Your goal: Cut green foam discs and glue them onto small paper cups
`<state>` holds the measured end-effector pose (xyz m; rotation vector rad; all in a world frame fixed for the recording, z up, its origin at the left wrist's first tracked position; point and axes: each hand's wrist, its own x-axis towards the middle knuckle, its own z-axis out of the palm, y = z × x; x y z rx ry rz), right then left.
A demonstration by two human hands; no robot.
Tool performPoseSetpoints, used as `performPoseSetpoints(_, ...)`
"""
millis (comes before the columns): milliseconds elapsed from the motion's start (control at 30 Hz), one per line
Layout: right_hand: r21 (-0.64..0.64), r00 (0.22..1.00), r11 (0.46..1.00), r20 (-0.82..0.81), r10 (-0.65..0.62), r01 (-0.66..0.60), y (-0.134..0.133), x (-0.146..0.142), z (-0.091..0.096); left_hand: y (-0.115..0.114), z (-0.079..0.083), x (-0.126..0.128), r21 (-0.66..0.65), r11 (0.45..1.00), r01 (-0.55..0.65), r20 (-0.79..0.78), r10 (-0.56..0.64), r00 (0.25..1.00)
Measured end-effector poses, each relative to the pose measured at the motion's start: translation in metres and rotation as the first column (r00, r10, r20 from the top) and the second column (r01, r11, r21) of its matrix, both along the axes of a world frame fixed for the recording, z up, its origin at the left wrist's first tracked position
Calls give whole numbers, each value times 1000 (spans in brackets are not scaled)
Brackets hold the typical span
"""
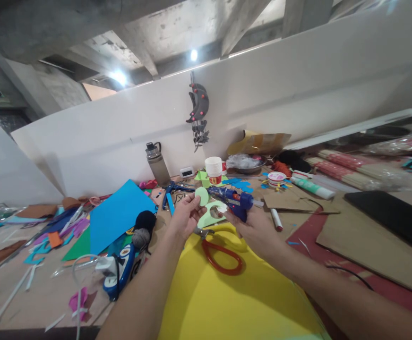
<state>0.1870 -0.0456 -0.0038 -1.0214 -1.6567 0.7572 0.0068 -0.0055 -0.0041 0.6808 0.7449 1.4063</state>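
Observation:
Between the thumb and fingers of my left hand is a pale green paper circle, held upright. My right hand is wrapped around a blue hot glue gun, whose nozzle points left towards the circle. A small white piece shows at the fingertips of that hand; I cannot make out what it is. Below the hands, scissors with orange handles lie on a yellow sheet. Behind them is a pale green paper scrap with a rounded cutout.
A grey bottle and stacked paper cups stand at the back. Blue sheets, yarn balls and a power strip lie left. Cardboard and a black flat object lie right. A dark moon ornament hangs behind.

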Motion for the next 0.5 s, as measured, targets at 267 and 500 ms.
performPoseSetpoints(267,64,1000,998,25,-2,1,0,0,0,1,3,-4,54,998,-21,0,21,1000)
performPoseSetpoints(500,59,999,998,32,36,-38,4,0,-3,-1,4,-2,89,996,1,-59,5,998)
